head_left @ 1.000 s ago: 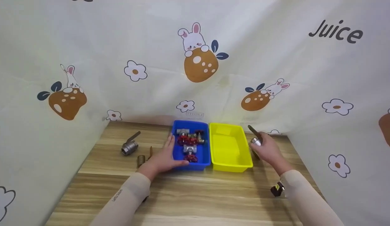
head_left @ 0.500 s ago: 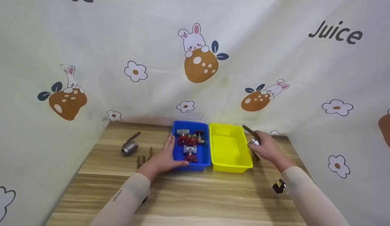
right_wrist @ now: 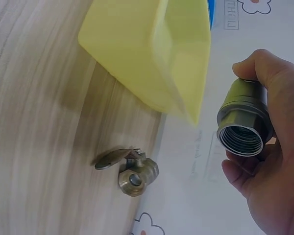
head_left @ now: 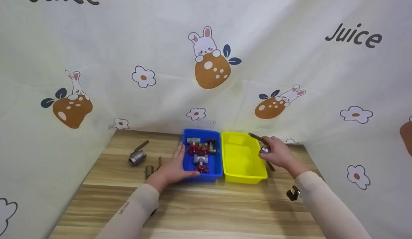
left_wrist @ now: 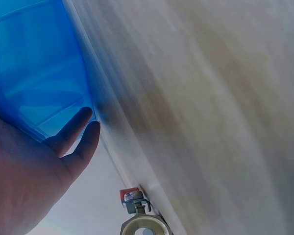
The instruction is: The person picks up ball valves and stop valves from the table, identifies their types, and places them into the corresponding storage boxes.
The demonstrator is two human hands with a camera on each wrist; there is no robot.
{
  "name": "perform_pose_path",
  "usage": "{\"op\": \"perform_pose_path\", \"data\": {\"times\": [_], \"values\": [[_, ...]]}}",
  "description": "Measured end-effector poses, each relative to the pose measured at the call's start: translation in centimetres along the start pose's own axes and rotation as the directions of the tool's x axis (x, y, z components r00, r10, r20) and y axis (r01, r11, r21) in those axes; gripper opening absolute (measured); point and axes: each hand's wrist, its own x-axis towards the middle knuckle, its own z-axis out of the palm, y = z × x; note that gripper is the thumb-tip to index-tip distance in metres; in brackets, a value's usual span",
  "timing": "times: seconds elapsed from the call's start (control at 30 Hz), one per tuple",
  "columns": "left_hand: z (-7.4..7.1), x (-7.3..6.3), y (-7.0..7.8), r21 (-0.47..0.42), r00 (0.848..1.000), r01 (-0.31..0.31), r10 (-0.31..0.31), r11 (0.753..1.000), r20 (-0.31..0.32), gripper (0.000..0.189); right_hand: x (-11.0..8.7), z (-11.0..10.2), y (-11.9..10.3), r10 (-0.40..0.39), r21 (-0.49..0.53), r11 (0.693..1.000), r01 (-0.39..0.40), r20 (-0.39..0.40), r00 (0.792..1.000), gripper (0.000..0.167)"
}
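In the head view, my right hand (head_left: 279, 154) grips a silver ball valve (head_left: 265, 149) by its body, with its lever extending over the right rim of the yellow bin (head_left: 245, 179). The right wrist view shows the threaded mouth of this ball valve (right_wrist: 241, 139), thumb and fingers round the body. My left hand (head_left: 170, 170) rests against the left side of the blue bin (head_left: 210, 178), fingers straight along the wall and thumb at the front rim. Several valves with red handwheels (head_left: 201, 160) lie inside the blue bin.
Left of the bins lie a grey ball valve (head_left: 137, 158) with a raised lever and a smaller brass valve (head_left: 149, 171), partly behind the left hand. Another lever valve (right_wrist: 137, 174) lies right of the yellow bin. Printed cloth (head_left: 166, 99) hangs behind the wooden table (head_left: 206, 209).
My right hand has carried the ball valve leftward, from beside the yellow bin to over its right rim. The left hand stays at the blue bin.
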Motion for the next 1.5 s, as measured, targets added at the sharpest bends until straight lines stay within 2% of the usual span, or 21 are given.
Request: {"op": "perform_pose_path", "data": {"times": [0.33, 0.77, 1.5], "values": [[0.0, 0.1, -0.1, 0.011, 1.0, -0.029, 0.029, 1.0, -0.004, 0.139, 1.2, -0.3, -1.1, -0.107, -0.103, 0.989, 0.108, 0.011, 0.994, 0.077], [0.0, 0.1, -0.3, 0.001, 1.0, -0.012, 0.012, 1.0, 0.009, 0.144, 2.1, -0.5, -2.4, -0.121, -0.153, 0.98, 0.129, 0.062, 0.991, 0.083], [0.0, 0.1, -0.2, 0.008, 1.0, -0.004, 0.003, 1.0, 0.013, 0.141, 3.6, -0.5, -4.0, -0.016, -0.099, 0.995, 0.027, 0.114, 0.993, 0.086]]}}
